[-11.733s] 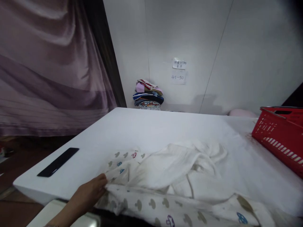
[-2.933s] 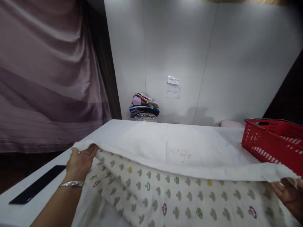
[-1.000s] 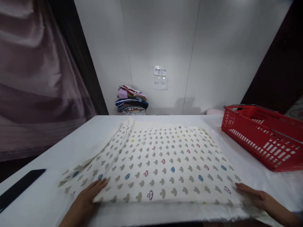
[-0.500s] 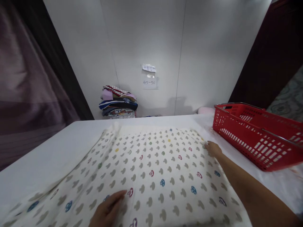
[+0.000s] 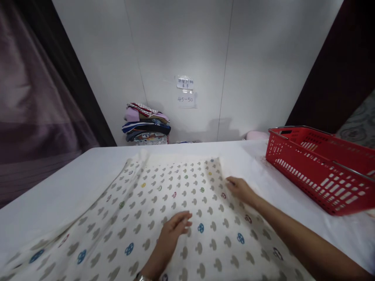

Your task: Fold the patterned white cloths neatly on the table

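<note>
A white cloth [image 5: 164, 207] printed with grey mushrooms and a few coloured ones is spread over the white table. My right hand [image 5: 240, 190] grips its right edge, which is raised and drawn inward. Over the middle of the cloth is my left hand [image 5: 175, 227], its fingers loosely bent and apart, holding nothing. A band shows on the left wrist. The near side of the cloth runs out of view at the bottom.
To the right stands a red plastic basket [image 5: 310, 168] with metal handles. Folded fabrics [image 5: 146, 123] are stacked by the back wall, below a paper label [image 5: 186, 100]. A pink item [image 5: 256, 135] sits at the table's far edge. A purple curtain [image 5: 38, 109] hangs on the left.
My right hand has moved left, bringing the cloth's right edge inward with it. My left hand has shifted right and farther up over the cloth.
</note>
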